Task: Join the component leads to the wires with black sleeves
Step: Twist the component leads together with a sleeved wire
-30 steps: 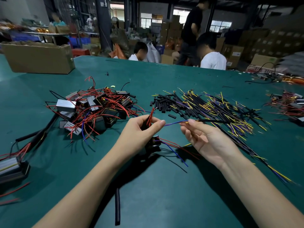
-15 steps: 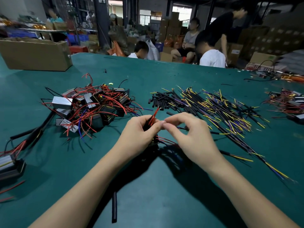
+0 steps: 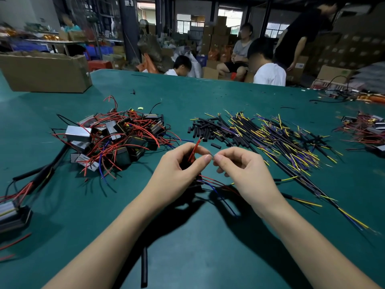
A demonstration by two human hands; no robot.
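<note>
The left hand [image 3: 179, 163] grips a small black component [image 3: 194, 180] with thin red leads [image 3: 194, 150] upright, while the right hand [image 3: 239, 167] pinches a bare wire end [image 3: 212, 157] at its thumb, apparently to twist them together, black-sleeved yellow-tipped wires [image 3: 270, 138] lying just beyond.

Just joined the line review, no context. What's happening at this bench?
A person is joining wires by hand at a green table. The left hand grips a black component with red leads; the right hand pinches a thin wire end against the left fingertips. A heap of components lies to the left, and a spread of black-sleeved wires to the right. The joint itself is too small to judge.
</note>
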